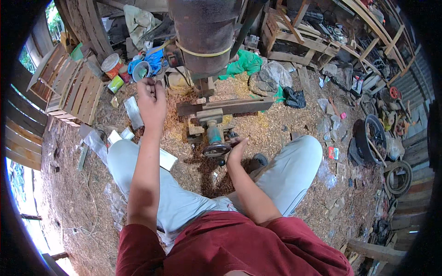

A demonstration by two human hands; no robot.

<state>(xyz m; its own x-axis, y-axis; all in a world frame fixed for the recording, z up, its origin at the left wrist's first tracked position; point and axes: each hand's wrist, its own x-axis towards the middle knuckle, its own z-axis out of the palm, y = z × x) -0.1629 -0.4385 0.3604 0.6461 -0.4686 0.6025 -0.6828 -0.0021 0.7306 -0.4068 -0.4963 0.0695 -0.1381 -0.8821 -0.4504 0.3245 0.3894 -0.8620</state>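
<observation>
My left hand (152, 101) is raised left of the machine's large rusty vertical housing (202, 32), its fingers loosely bent and apart, with nothing visible in them. My right hand (236, 149) is closed at the right side of a dark handwheel (216, 149); what its fingers grip is hidden. The wheel sits at the front of a teal-painted metal fitting (214, 134) with a wooden block (209, 114) on top. Behind that, a long dark timber piece (251, 104) lies crosswise beneath the machine's tool head (205, 85).
Wooden crates (76, 92) stand at left, a slatted wooden frame (290, 46) at back right. Green sheeting (244, 64), cans (113, 66) and scrap litter the shaving-covered ground. A black tub (368, 138) sits at right. My bent knees (299, 161) flank the machine.
</observation>
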